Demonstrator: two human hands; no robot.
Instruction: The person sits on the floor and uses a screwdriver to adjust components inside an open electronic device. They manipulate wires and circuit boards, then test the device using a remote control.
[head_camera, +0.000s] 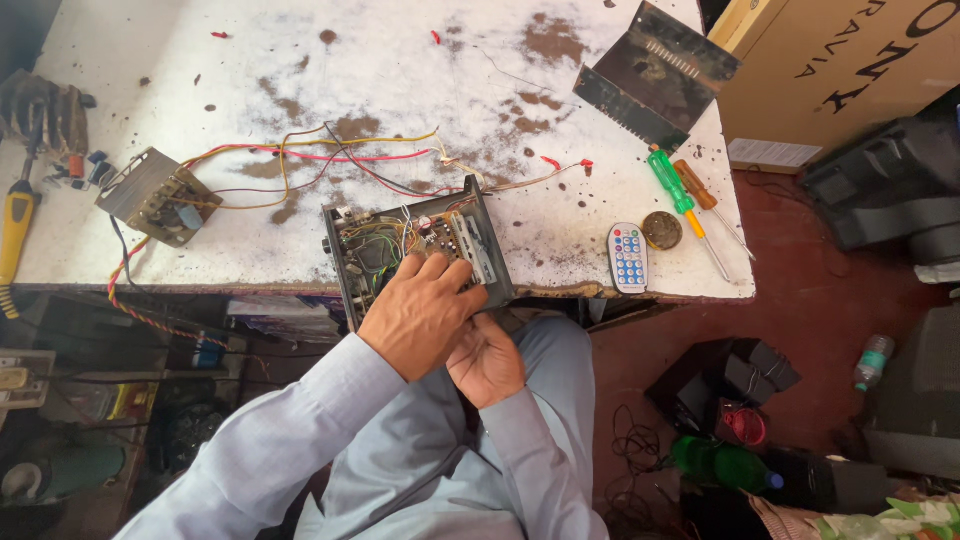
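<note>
An open black electronics chassis (498, 268) with a circuit board (447, 235) and several coloured wires lies at the near edge of the stained white table (250, 80), overhanging it. My left hand (415, 315) lies over the chassis, its curled fingers pressing on the board. Just below, my right hand (487, 362) grips the chassis from underneath at its near edge. Red, yellow and black wires (300, 155) run from the chassis to a metal-framed transformer (160, 195) on the left.
A white remote (628, 257), a round brown part (661, 230), a green screwdriver (680, 200) and an orange one (705, 195) lie right of the chassis. A black metal cover (655, 75) and cardboard box (850, 60) sit far right. A yellow tool (15, 230) lies left. Speakers (730, 375) and green bottles (720, 465) stand on the floor.
</note>
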